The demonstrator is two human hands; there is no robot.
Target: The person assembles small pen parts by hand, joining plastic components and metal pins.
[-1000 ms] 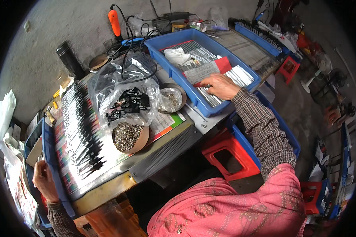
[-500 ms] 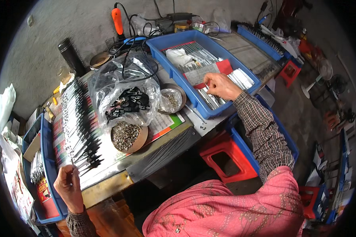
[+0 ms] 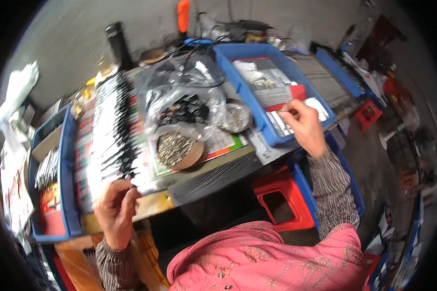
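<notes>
My left hand (image 3: 115, 213) is at the table's front edge, just below the near end of a long row of thin silvery pieces with black ends (image 3: 112, 131). Its thumb and forefinger are bent together; a small dark thing shows at the tips, too blurred to name. Over the near right part of a blue tray (image 3: 247, 114), my right hand (image 3: 303, 127) has its thumb and fingers pinched. Flat silvery strips (image 3: 277, 123) lie directly under those fingertips. Whether a strip is between them I cannot tell.
A bowl of small metal parts (image 3: 176, 149) stands near the front edge, beside a clear bag of black parts (image 3: 185, 110). At the left is another blue bin (image 3: 69, 174). A black flask (image 3: 119, 46) stands at the back; a red stool (image 3: 287, 201) is below the table.
The whole view has shifted, so the table sits farther right. My left hand has come in closer beneath the row's near end. My right hand remains over the tray, its wrist turned more toward me.
</notes>
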